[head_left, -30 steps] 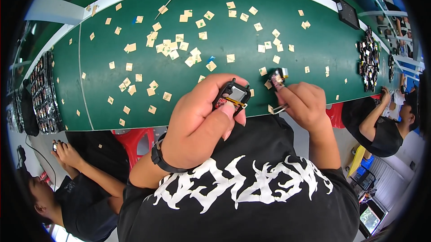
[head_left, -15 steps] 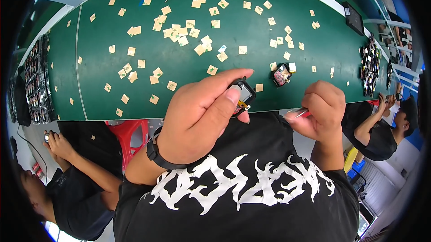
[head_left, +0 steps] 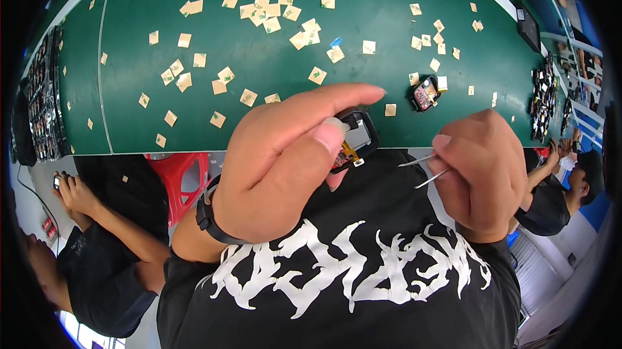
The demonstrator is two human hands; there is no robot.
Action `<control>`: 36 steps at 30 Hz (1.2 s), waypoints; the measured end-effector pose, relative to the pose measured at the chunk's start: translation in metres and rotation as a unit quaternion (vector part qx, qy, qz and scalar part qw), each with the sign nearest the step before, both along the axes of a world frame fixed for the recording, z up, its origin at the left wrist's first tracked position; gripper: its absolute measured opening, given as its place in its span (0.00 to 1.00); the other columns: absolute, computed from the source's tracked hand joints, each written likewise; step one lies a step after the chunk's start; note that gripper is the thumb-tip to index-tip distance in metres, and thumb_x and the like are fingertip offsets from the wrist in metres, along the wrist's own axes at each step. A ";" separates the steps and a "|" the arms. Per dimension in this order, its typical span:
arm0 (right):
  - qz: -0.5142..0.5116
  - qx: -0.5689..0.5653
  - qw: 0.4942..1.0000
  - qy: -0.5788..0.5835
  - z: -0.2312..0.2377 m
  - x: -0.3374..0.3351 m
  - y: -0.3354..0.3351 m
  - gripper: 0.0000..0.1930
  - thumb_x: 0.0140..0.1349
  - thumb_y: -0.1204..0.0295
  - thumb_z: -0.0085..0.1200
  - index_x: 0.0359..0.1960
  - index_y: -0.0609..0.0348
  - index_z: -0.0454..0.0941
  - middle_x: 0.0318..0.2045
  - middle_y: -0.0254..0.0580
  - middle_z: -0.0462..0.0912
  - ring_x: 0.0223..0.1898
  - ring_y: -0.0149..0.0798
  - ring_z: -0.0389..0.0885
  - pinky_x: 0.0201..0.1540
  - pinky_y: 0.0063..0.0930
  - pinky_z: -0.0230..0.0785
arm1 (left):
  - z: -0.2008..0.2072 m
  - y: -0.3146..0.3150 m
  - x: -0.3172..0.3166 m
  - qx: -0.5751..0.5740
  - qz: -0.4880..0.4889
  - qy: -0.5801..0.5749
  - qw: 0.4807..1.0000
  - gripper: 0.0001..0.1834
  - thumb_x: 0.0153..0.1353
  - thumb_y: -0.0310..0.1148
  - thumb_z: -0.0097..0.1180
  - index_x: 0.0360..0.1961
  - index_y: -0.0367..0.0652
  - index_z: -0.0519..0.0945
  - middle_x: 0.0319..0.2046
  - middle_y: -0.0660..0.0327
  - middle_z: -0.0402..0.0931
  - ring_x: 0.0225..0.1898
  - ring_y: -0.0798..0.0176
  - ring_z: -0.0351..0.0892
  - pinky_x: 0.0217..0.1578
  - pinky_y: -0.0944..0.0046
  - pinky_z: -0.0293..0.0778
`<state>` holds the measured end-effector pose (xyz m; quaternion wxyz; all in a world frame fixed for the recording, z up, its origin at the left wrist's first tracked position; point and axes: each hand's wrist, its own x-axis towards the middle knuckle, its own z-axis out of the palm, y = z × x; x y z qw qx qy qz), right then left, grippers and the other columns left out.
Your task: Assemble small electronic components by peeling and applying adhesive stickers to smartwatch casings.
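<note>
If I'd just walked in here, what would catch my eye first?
Probably the beige squares scattered over the green table. Next, at the near edge, the left grip holds a small black open-cased device, while the right grip holds thin metal tweezers, tips apart. Below them, jagged white lettering stretches across the person's black shirt.

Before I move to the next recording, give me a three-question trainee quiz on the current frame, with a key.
1. What tool does the right hand hold?
2. True or false: both small black-cased devices are in the left hand.
3. The tabletop is: A) white B) green C) red

Key:
1. Tweezers, tips apart.
2. False: the held device is in the left hand; the second device lies on the tabletop.
3. B
</note>
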<state>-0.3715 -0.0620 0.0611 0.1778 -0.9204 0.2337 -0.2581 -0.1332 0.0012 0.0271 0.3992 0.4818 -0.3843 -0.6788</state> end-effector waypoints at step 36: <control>0.163 -0.110 0.980 -0.005 -0.003 0.020 0.003 0.16 0.39 0.78 0.63 0.32 0.75 0.83 0.24 0.51 0.81 0.20 0.37 0.76 0.15 0.23 0.60 | -0.016 -0.001 -0.006 -0.235 -0.073 -0.100 0.964 0.14 0.72 0.30 0.47 0.45 0.33 0.83 0.17 0.65 0.73 0.18 0.74 0.69 0.22 0.71 0.65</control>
